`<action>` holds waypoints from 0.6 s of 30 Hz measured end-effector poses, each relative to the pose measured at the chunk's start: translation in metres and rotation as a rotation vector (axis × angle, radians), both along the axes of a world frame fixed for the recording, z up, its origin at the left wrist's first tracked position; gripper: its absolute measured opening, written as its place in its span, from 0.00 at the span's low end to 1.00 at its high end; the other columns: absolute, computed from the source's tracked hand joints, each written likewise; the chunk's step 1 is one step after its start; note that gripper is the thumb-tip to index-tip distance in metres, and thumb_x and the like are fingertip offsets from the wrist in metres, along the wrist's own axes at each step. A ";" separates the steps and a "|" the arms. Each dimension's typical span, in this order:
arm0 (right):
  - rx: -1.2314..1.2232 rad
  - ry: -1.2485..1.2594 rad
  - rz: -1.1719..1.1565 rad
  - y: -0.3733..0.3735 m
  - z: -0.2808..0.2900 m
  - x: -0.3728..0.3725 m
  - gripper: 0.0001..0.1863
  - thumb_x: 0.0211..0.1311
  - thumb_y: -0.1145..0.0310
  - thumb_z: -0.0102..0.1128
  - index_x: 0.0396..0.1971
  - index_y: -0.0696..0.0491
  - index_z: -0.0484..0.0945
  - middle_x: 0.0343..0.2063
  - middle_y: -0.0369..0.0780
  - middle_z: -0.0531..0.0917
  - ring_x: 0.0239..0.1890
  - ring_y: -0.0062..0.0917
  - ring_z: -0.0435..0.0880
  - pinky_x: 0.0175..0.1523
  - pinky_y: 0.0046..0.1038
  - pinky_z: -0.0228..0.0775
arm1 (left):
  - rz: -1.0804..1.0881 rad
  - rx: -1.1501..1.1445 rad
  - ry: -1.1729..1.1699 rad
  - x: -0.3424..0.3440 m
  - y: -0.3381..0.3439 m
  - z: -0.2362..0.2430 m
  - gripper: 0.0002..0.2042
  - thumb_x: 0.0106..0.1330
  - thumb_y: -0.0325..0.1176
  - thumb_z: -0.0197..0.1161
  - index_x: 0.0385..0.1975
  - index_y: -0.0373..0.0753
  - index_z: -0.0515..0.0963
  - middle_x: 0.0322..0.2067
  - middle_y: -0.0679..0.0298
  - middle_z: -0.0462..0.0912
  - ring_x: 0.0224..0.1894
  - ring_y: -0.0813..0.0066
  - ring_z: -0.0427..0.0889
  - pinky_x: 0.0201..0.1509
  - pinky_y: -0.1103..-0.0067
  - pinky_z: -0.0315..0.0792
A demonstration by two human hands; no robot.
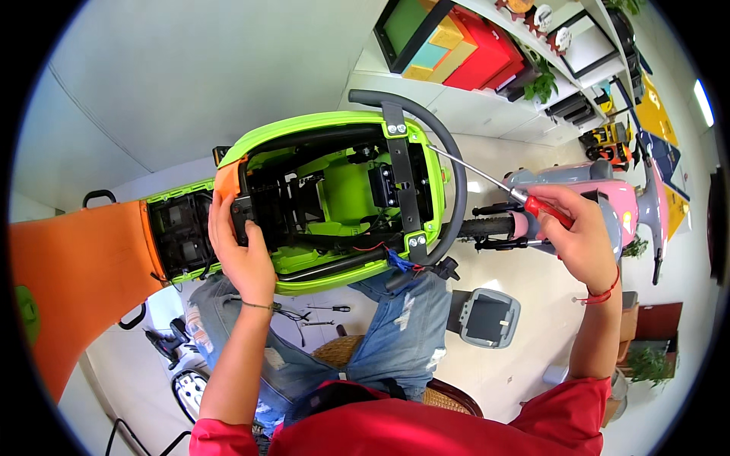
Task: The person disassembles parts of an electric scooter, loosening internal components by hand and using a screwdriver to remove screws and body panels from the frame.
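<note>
Red plastic sheathed the handle of the long screwdriver [518, 194], right of centre in the frame, its thin metal shaft slanting up and left to end at the green scooter shell [312, 122]; whether the tip touched could not be told. It looked light and stiff, the smooth shaft probably slippery, so the thick handle was the place to take hold, and the right hand [582, 235] had its fingers clamped there. At centre-left, the left hand [247, 251] lay by an orange panel [229, 178] and a dark fitting [242, 213], thumb spread from close-set fingers; whether they gripped was unclear. The shell seemed bulky but thin-walled, best steadied by its rim. It held a green inner liner [346, 190] and a black module [382, 186], with a black bracket [401, 156] across its right end and a curved grey tube [458, 175] beyond. Lower right of centre lay a shallow grey tray [512, 323]; upper right, a white cabinet [475, 114] bore a red box [479, 57].
</note>
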State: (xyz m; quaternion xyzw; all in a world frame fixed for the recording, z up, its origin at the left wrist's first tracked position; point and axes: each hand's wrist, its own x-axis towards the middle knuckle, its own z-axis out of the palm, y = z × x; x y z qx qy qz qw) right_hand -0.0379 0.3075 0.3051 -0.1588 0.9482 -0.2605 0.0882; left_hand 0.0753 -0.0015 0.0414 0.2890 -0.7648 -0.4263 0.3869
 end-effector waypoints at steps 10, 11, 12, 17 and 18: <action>-0.319 0.092 -0.032 0.015 -0.007 -0.023 0.10 0.60 0.73 0.65 0.39 0.58 0.77 0.35 0.37 0.86 0.32 0.17 0.84 0.33 0.18 0.73 | -0.018 0.132 0.102 -0.001 -0.001 -0.009 0.23 0.61 0.19 0.53 0.58 0.33 0.71 0.66 0.56 0.65 0.66 0.63 0.67 0.68 0.72 0.61; -0.326 0.091 -0.031 0.014 -0.007 -0.026 0.10 0.60 0.73 0.65 0.39 0.58 0.77 0.35 0.37 0.86 0.32 0.17 0.84 0.33 0.18 0.73 | -0.013 0.144 0.112 0.000 -0.002 -0.010 0.23 0.61 0.20 0.53 0.58 0.32 0.71 0.66 0.56 0.66 0.65 0.63 0.68 0.68 0.72 0.62; -0.368 0.102 -0.048 0.013 -0.007 -0.028 0.10 0.60 0.72 0.65 0.39 0.57 0.77 0.35 0.37 0.86 0.32 0.17 0.84 0.32 0.17 0.72 | -0.015 0.138 0.111 -0.001 -0.001 -0.010 0.23 0.61 0.20 0.53 0.58 0.32 0.71 0.66 0.56 0.66 0.65 0.63 0.68 0.68 0.72 0.62; -0.466 0.170 0.040 0.012 -0.015 -0.053 0.09 0.61 0.69 0.65 0.37 0.55 0.76 0.35 0.37 0.86 0.29 0.16 0.84 0.30 0.18 0.70 | -0.003 0.121 0.063 -0.003 0.001 -0.005 0.22 0.61 0.20 0.53 0.58 0.32 0.71 0.65 0.55 0.66 0.65 0.63 0.69 0.67 0.73 0.63; -0.486 0.178 0.065 0.010 -0.017 -0.058 0.09 0.62 0.68 0.64 0.37 0.55 0.76 0.33 0.36 0.86 0.28 0.16 0.83 0.30 0.19 0.70 | -0.004 0.125 0.059 -0.003 0.001 -0.005 0.22 0.61 0.20 0.53 0.58 0.32 0.71 0.65 0.55 0.66 0.65 0.63 0.69 0.67 0.73 0.63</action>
